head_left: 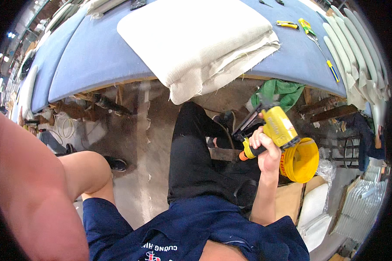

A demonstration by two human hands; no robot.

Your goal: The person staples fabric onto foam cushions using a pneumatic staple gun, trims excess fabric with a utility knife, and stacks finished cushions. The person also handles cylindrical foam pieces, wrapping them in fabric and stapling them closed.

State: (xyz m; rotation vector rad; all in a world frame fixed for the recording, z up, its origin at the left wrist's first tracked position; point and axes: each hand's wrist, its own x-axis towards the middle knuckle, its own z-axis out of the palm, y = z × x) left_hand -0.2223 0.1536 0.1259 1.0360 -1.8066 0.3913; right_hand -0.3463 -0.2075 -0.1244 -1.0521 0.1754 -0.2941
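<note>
- Head view: right hand (pixel 268 150) wrapped round a yellow nail gun (pixel 281 126); left hand out of frame, its state I cannot tell.
- Below the gun, yellow bucket (pixel 309 161).
- Farther, white fabric-covered panel (pixel 196 35) overhanging the blue bench (pixel 96 52).

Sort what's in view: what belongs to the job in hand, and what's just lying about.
Seemingly part of the job:
power tool, held in the right hand
white pad, ragged fabric at its near edge
blue table, under the pad

Seemingly just lying about:
pliers and screwdriver, on the table, untouched, possibly spare tools
green cloth
bucket
</note>
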